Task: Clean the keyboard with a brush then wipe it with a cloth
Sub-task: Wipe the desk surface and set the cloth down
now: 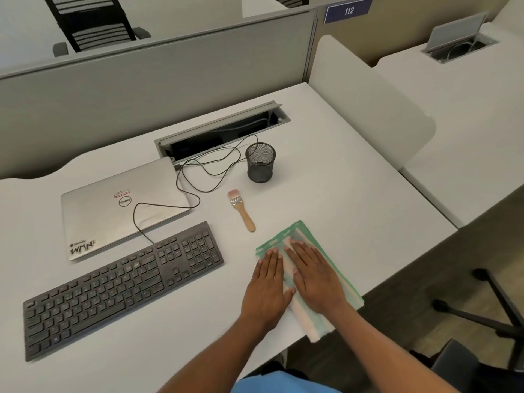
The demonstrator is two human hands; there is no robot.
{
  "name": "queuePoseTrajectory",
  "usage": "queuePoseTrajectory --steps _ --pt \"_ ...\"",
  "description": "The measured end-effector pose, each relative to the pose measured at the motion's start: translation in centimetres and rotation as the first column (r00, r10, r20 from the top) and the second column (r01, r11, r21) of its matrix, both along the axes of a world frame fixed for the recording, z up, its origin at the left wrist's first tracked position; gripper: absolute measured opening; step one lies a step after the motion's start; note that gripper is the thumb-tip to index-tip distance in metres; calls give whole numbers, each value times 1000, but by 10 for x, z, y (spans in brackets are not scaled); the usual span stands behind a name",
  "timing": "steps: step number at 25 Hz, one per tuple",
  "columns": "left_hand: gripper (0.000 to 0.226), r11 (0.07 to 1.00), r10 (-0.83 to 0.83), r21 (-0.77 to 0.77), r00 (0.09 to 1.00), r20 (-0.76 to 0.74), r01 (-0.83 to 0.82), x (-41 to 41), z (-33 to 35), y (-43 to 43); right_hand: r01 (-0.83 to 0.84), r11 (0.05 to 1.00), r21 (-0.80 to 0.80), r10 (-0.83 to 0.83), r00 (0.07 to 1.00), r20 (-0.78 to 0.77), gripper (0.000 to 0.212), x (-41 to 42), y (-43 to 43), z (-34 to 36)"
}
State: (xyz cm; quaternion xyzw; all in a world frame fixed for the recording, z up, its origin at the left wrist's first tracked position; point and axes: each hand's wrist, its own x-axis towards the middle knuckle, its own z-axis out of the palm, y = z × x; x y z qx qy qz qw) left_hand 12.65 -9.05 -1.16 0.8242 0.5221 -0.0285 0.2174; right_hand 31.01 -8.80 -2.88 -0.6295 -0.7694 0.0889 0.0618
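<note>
Soft green cloth lay under our flat left hand and right hand; it seemed light, best pinched at a corner.

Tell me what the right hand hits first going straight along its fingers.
Probably the mesh cup: the right hand, flat on the cloth, aims just right of the brush toward it, though depth is unclear.

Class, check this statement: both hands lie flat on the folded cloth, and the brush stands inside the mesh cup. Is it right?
Not quite. The head view shows the brush lying flat on the desk, in front of the mesh cup and apart from it, not inside. The rest holds: the left hand and right hand lie flat on the folded cloth.
</note>
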Motion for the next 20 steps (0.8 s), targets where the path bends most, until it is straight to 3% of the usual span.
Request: queuePoseTrajectory --steps 6,10,16,20 --pt "86 998 -16 -68 999 -30 14 34 5 51 64 998 5 -64 998 3 59 30 36 -2" --pt "86 999 -21 -35 998 -61 19 48 5 80 67 998 5 -67 998 1 59 45 66 -3" --pt "78 987 153 67 981 -116 -146 78 13 85 41 999 22 -41 999 13 60 53 97 -6" --pt "77 983 180 36 980 -85 -178 76 5 85 67 998 21 -67 998 15 62 50 105 -9"
